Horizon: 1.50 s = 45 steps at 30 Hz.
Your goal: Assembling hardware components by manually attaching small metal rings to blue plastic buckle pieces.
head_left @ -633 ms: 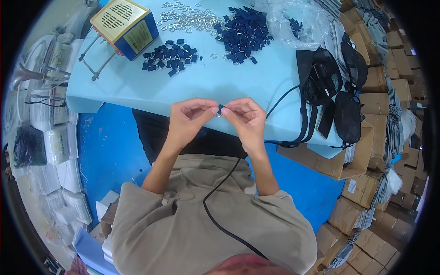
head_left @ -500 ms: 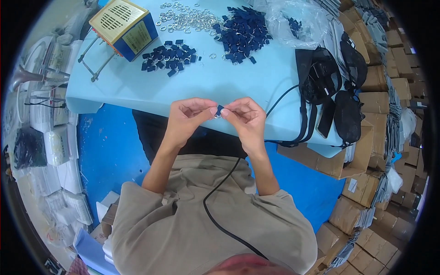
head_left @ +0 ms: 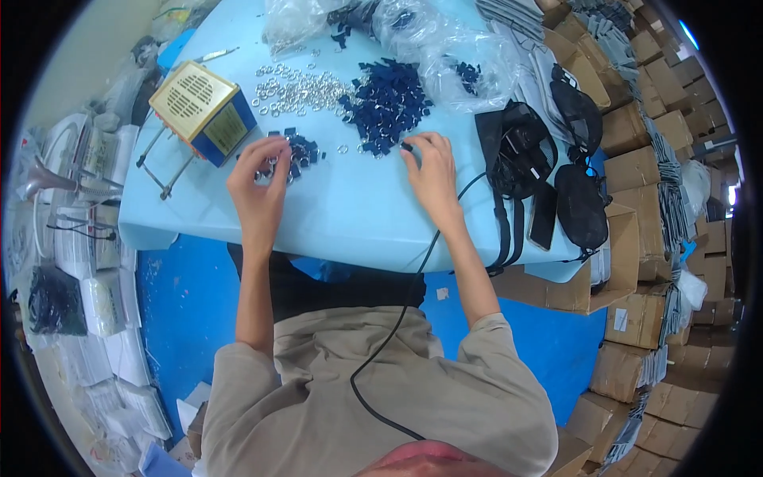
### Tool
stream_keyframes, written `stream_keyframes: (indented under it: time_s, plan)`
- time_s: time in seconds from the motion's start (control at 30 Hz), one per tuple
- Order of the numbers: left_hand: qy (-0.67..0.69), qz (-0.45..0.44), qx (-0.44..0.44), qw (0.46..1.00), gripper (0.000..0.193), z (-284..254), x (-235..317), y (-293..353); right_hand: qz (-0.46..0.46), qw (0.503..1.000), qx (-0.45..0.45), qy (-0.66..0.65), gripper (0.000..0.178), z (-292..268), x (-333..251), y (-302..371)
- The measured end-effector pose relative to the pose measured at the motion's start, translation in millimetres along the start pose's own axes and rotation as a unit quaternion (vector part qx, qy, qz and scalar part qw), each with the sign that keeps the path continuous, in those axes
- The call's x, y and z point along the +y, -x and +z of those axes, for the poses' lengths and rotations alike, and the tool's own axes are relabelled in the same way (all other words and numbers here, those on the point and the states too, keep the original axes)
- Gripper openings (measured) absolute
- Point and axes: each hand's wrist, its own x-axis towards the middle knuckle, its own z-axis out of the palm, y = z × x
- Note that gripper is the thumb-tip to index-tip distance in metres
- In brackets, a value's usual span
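We see both hands out on the light blue bench [head_left: 350,215], upper middle of the frame, well apart from each other.

Left hand [head_left: 258,179]: fingers curled down into the small pile of dark blue clips [head_left: 296,155], left of centre. Fingertips touch the pile; we cannot tell whether a clip is actually pinched.

Right hand [head_left: 433,171]: fingers bent, tips at the lower right edge of the big pile of dark blue clips [head_left: 385,103]. One dark piece sits right at the fingertips; whether the hand grips it we cannot tell.

Around them:
- Scatter of small metal rings [head_left: 298,87] above the left hand, just left of the big pile.
- Yellow and blue box with a grille top [head_left: 205,111] on wire legs, upper left, near the left hand.
- Clear plastic bags [head_left: 445,48] along the top edge, some with more dark pieces inside.
- Black straps and pouches [head_left: 548,159] at the bench's right end.
- Black cable [head_left: 397,318] runs from near the right wrist down over the beige shirt.
- Cardboard boxes [head_left: 636,238] stacked along the right of the frame.
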Motion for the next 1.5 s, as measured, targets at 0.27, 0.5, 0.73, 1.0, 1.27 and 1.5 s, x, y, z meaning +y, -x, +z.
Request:
stream_keyframes:
  time_s: [0.27, 0.5, 0.73, 1.0, 1.27, 1.5]
  plan:
    - [0.068, -0.078, -0.101, 0.990, 0.014, 19, 21, 49, 0.049, 0.991, -0.041, -0.117, 0.014, -2, -15, 4]
    - [0.112, -0.074, -0.215, 0.967, 0.018, 28, 44, 59, 0.135, 0.875, -0.172, -0.433, 0.024, -32, -57, 33]
    - [0.186, -0.209, -0.248, 0.927, 0.017, 20, 39, 78, 0.170, 0.825, -0.191, -0.503, 0.039, -40, -70, 45]
    - [0.179, -0.178, -0.274, 0.928, 0.015, 13, 40, 79, 0.195, 0.805, -0.201, -0.523, 0.049, -43, -72, 48]
    - [0.258, -0.231, -0.284, 0.894, 0.010, 10, 37, 84, 0.194, 0.792, -0.201, -0.542, 0.050, -46, -70, 50]
    - [0.316, -0.228, -0.264, 0.882, 0.012, 10, 34, 91, 0.216, 0.795, -0.155, -0.546, 0.040, -39, -79, 60]
